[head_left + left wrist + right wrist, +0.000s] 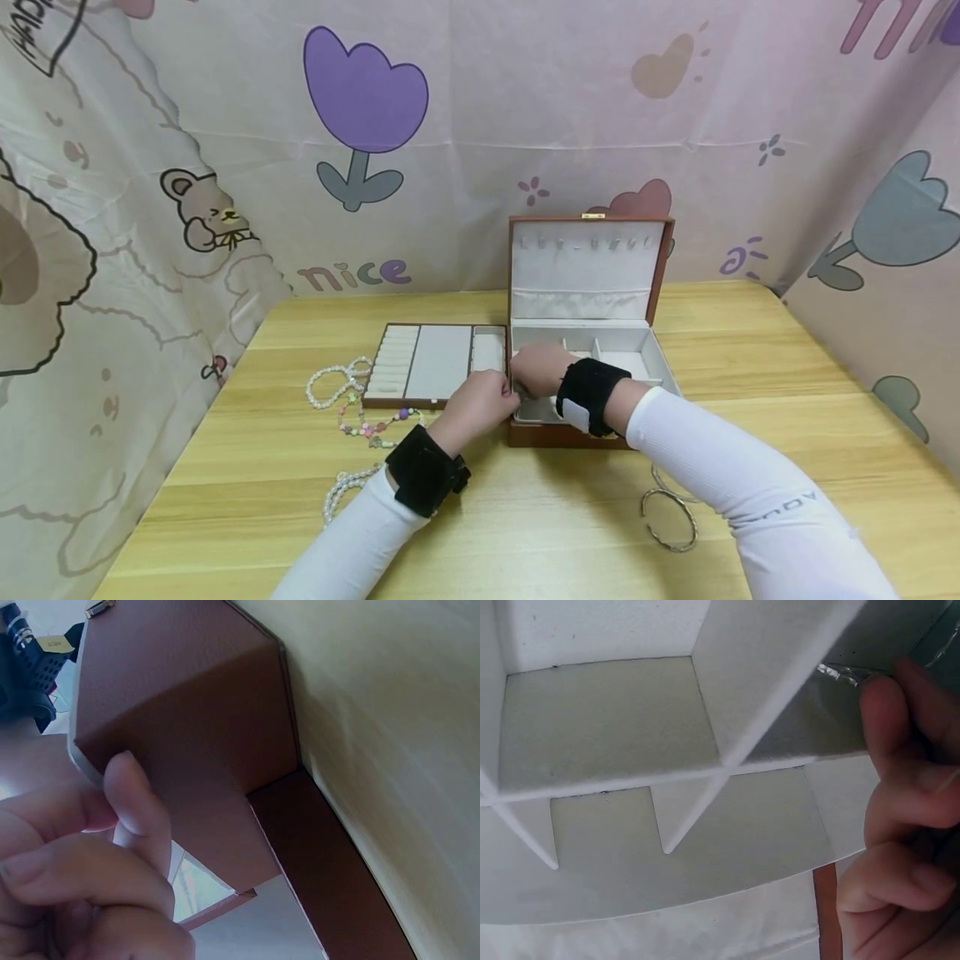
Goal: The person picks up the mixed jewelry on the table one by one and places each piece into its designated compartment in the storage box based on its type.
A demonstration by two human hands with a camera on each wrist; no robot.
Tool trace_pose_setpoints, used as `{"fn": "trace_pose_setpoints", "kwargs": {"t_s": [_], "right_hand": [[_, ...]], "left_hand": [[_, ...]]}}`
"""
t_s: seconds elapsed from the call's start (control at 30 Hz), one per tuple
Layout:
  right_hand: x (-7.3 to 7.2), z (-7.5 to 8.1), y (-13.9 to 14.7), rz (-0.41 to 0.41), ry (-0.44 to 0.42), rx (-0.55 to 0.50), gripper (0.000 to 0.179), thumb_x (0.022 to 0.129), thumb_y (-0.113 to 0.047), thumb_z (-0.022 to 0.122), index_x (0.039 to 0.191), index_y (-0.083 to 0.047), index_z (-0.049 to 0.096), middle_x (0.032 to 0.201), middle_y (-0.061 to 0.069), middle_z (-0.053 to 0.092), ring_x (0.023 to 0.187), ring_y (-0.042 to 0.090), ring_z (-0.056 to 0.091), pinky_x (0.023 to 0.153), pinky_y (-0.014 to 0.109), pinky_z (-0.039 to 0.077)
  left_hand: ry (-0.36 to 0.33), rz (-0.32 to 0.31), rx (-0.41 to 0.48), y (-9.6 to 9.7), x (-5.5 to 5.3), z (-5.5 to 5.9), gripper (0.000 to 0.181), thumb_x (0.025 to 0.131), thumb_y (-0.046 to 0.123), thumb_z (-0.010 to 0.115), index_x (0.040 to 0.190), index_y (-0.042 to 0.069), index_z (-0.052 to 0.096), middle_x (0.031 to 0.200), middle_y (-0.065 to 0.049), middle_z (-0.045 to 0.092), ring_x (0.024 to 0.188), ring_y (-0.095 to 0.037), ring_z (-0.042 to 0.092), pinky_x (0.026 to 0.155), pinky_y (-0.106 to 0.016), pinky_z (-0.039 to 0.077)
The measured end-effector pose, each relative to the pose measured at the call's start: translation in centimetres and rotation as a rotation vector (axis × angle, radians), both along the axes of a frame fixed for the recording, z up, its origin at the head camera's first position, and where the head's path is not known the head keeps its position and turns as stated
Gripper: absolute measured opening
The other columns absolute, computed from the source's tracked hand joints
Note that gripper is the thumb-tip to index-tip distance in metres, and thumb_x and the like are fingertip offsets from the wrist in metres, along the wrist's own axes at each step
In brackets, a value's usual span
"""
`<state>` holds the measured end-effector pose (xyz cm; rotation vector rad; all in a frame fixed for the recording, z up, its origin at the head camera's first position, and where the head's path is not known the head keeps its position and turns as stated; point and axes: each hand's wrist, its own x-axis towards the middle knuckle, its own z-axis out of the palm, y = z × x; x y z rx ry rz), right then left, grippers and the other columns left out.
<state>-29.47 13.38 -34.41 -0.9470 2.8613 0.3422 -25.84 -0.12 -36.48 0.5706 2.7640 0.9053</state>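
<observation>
A brown jewelry box stands with its lid up, showing pale compartments inside. My left hand is at its front left corner. In the left wrist view, the thumb lies against the box's outer wall and the curled fingers are at the rim, gripping the corner. Reaching into the front left of the box, my right hand has its fingers bent. The right wrist view shows a shiny silver bracelet pinched at those fingertips, low in a compartment; much of it is hidden by the hand.
Left of the box lies a jewelry tray with ring rolls. Around it are a pearl bracelet, a colourful beaded bracelet and a clear bead strand. A twisted silver bangle lies at the right, near the right forearm.
</observation>
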Motion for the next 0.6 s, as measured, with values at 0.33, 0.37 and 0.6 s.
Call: {"fn": "trace_pose_setpoints", "kwargs": {"t_s": [0.33, 0.37, 0.6], "right_hand": [[-0.5, -1.3, 0.8, 0.087, 0.078, 0.041, 0.030, 0.074, -0.001, 0.060, 0.055, -0.016, 0.042, 0.056, -0.002, 0.044, 0.051, 0.011, 0.035, 0.043, 0.030, 0.041], [-0.5, -1.4, 0.8, 0.090, 0.076, 0.041, 0.031, 0.074, -0.001, 0.060, 0.055, -0.016, 0.041, 0.056, -0.003, 0.043, 0.051, 0.011, 0.035, 0.043, 0.030, 0.040], [-0.4, -1.4, 0.8, 0.112, 0.076, 0.043, 0.032, 0.073, -0.002, 0.064, 0.056, -0.016, 0.040, 0.056, -0.004, 0.041, 0.051, 0.010, 0.031, 0.044, 0.026, 0.030]], "left_hand": [[0.020, -0.008, 0.005, 0.0, 0.0, 0.1, 0.039, 0.084, 0.015, 0.053, 0.050, 0.017, 0.032, 0.048, 0.008, 0.027, 0.043, -0.007, 0.029, 0.044, -0.021, 0.022], [0.021, -0.008, 0.005, 0.0, 0.1, 0.0, 0.040, 0.084, 0.015, 0.053, 0.050, 0.017, 0.031, 0.047, 0.008, 0.027, 0.043, -0.007, 0.029, 0.044, -0.021, 0.022], [0.023, -0.006, 0.005, 0.0, 0.1, 0.0, 0.039, 0.083, 0.015, 0.052, 0.050, 0.017, 0.031, 0.047, 0.008, 0.026, 0.044, -0.007, 0.028, 0.045, -0.021, 0.021]]}}
